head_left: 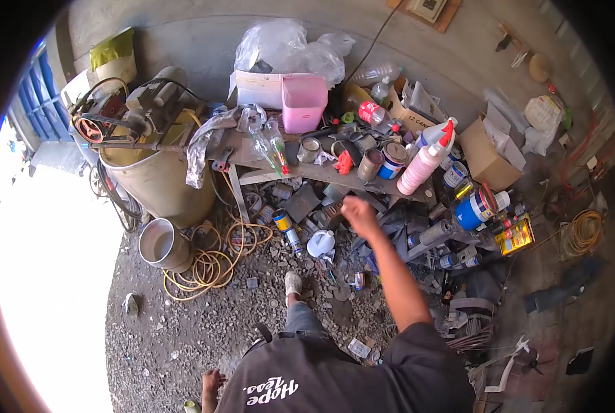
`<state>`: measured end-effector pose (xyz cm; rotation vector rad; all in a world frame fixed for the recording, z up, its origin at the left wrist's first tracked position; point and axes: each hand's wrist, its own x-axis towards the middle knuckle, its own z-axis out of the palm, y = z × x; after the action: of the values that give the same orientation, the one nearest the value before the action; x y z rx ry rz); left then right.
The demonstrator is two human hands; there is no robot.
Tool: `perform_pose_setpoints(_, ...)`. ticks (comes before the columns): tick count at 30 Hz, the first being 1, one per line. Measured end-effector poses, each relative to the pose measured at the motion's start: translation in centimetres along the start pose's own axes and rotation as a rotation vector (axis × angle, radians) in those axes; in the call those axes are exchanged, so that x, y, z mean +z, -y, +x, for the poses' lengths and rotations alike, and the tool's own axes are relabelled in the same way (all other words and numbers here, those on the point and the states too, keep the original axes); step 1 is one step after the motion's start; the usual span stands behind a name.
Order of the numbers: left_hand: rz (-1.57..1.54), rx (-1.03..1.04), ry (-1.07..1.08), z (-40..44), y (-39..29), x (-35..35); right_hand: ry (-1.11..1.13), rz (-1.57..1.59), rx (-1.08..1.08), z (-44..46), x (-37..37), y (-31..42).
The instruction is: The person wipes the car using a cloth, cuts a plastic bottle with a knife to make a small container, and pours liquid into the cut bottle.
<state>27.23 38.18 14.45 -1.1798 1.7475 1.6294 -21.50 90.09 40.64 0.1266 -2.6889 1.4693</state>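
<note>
My right hand (360,215) reaches out in front of the cluttered wooden bench (273,176), below its front edge. Its fingers look bent and are blurred, so whether they hold anything is unclear. Above it on the bench stand a small tin (370,164), a blue-labelled can (393,160) and a red crumpled piece (343,163). A pink bottle with a red nozzle (422,165) leans to the right. Down at my left side, my left hand (213,380) hangs over the gravel with loosely bent fingers, nothing visible in it.
A large drum (163,180) with a motor (157,96) stands at left. A metal bucket (164,245) and a coiled yellow hose (207,272) lie before it. A pink bin (304,103) sits on the bench. Cans, a white jug (320,244) and scrap crowd the floor beneath.
</note>
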Motion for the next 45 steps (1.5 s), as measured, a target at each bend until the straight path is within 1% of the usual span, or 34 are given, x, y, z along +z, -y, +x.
perform_pose_setpoints(2, -0.038, 0.022, -0.048, 1.8, -2.8, 0.8, -0.174, -0.070, -0.141, 8.0, -5.6, 1.5)
perform_pose_setpoints(3, -0.142, 0.038, -0.062, 2.9, -4.0, 1.2, -0.211, -0.067, -0.191, 11.8, -8.2, 1.5)
perform_pose_setpoints(4, -0.248, 0.056, -0.076, 3.8, -5.0, 1.7, -0.329, -0.197, -0.231, 14.9, -10.4, 2.6)
perform_pose_setpoints(6, -0.236, 0.059, -0.093, 3.6, -7.4, 3.1, -0.456, -0.216, -0.221, 22.4, -13.7, 0.2)
perform_pose_setpoints(8, -0.156, 0.028, -0.111, 3.6, -9.5, 5.2, -0.558, -0.501, -0.181, 26.6, -15.8, 0.6)
perform_pose_setpoints(10, -0.105, 0.031, -0.092, 3.2, -10.6, 8.1, -0.500, -0.529, -0.128, 30.7, -17.0, -0.5)
perform_pose_setpoints(12, 0.160, 0.121, 0.099, 7.8, -6.4, 8.8, -0.443, -0.773, -0.149, 34.2, -17.7, -1.8)
perform_pose_setpoints(13, 0.153, 0.135, 0.099, 8.6, -6.9, 10.0, -0.345, -0.784, -0.053, 35.3, -18.0, -1.8)
perform_pose_setpoints(15, 0.337, 0.118, -0.120, 9.2, -9.2, 13.3, -0.224, -0.841, 0.038, 38.4, -18.6, -3.8)
perform_pose_setpoints(16, 0.325, 0.123, -0.121, 9.0, -9.8, 13.9, -0.160, -0.867, 0.095, 39.3, -18.4, -4.2)
perform_pose_setpoints(18, 0.340, 0.628, 0.206, 9.2, -10.2, 12.3, -0.130, -0.889, 0.088, 40.6, -17.9, -6.0)
perform_pose_setpoints(19, 0.337, 0.629, 0.203, 9.1, -11.6, 13.9, -0.101, -0.907, 0.094, 41.4, -17.7, -6.4)
perform_pose_setpoints(20, 0.353, 0.355, 0.037, 9.1, -13.8, 15.1, -0.102, -0.907, 0.093, 42.1, -17.7, -6.0)
perform_pose_setpoints(21, 0.365, 0.079, -0.125, 9.0, -16.3, 16.1, 0.017, -0.966, 0.185, 42.6, -17.8, -5.2)
perform_pose_setpoints(22, 0.367, 0.079, -0.121, 8.1, -20.5, 16.5, 0.138, -1.023, 0.280, 42.7, -17.9, -4.2)
perform_pose_setpoints(23, 0.439, 0.115, -0.167, 7.4, -23.2, 16.8, 0.080, -1.076, 0.214, 42.8, -18.1, -3.5)
perform_pose_setpoints(24, 0.512, 0.152, -0.211, 7.1, -24.6, 16.9, 0.081, -1.080, 0.223, 42.8, -19.0, -2.3)
perform_pose_setpoints(26, 0.428, 0.299, -0.199, 10.5, -26.3, 16.4, 0.167, -1.123, 0.108, 43.0, -21.3, 1.8)
perform_pose_setpoints(27, 0.328, 0.367, -0.165, 10.3, -29.1, 16.8, 0.211, -1.145, 0.012, 43.0, -23.1, 3.8)
perform_pose_setpoints(28, 0.230, 0.436, -0.127, 9.1, -34.0, 18.0, 0.259, -1.150, -0.014, 42.0, -24.6, 7.1)
perform_pose_setpoints(29, 0.174, 0.538, -0.083, 10.1, -36.9, 18.7, 0.288, -1.047, -0.132, 42.0, -26.7, 7.7)
perform_pose_setpoints(30, 0.120, 0.639, -0.034, 11.1, -39.8, 19.4, 0.407, -0.908, -0.030, 40.0, -27.8, 12.1)
perform_pose_setpoints(32, 0.109, 0.806, 0.114, 7.7, -49.8, 21.3, 0.525, -0.664, -0.054, 36.2, -30.4, 16.8)
perform_pose_setpoints(34, -0.030, 0.925, 0.338, 2.9, -58.3, 23.6, 0.557, -0.525, -0.095, 30.5, -31.1, 21.7)
perform_pose_setpoints(35, -0.013, 0.996, 0.411, 1.2, -61.7, 24.2, 0.523, -0.511, -0.076, 27.8, -31.2, 23.2)
perform_pose_setpoints(36, 0.007, 1.065, 0.488, -0.4, -64.6, 24.7, 0.566, -0.475, -0.059, 25.1, -31.1, 24.4)
perform_pose_setpoints(37, -0.072, 1.178, 0.607, -3.0, -67.2, 25.4, 0.608, -0.436, -0.042, 22.5, -30.8, 25.1)
perform_pose_setpoints(38, -0.156, 1.279, 0.729, -5.6, -69.4, 25.9, 0.574, -0.416, -0.024, 20.0, -30.2, 25.3)
perform_pose_setpoints(40, -0.075, 1.455, 0.835, -8.6, -72.2, 26.4, 0.612, -0.357, -0.163, 14.5, -28.2, 24.8)
perform_pose_setpoints(41, 0.010, 1.566, 0.838, -10.5, -72.9, 26.5, 0.597, -0.247, -0.109, 11.5, -26.9, 24.1)
perform_pose_setpoints(42, 0.099, 1.672, 0.872, -12.4, -72.9, 26.8, 0.617, -0.265, -0.164, 9.6, -26.1, 22.1)
perform_pose_setpoints(43, 0.302, 1.717, 0.793, -12.8, -72.2, 27.0, 0.652, -0.220, -0.217, 7.5, -24.5, 20.6)
perform_pose_setpoints(44, 0.430, 1.815, 0.881, -12.7, -71.4, 27.3, 0.645, -0.105, -0.104, 4.5, -22.9, 19.2)
perform_pose_setpoints(45, 0.408, 1.671, 1.031, -12.8, -69.5, 27.8, 0.610, 0.031, 0.051, 0.8, -21.1, 17.9)
